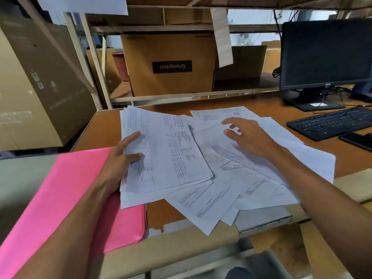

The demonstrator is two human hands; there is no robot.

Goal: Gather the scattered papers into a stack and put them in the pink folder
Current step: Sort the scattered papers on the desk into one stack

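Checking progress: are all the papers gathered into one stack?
No, the left hand holds a stack, but loose papers lie spread on the desk under the right hand.

We note an orange-brown desk (pixel 271 109), its top chipped near the front edge. At 8 o'clock lies a pink folder (pixel 60 198), closed and flat, overhanging the front edge. Loose papers (pixel 211 202) fan from the centre towards 4 o'clock, overlapping one another, some corners past the front edge. At 10 o'clock a thicker stack (pixel 171 154) overlaps the folder's right side. A black keyboard (pixel 330 122) sits at 2 o'clock, and the monitor (pixel 326 53) stands behind it at 1. A dark phone (pixel 356 139) lies at 3 o'clock, just beside the keyboard.
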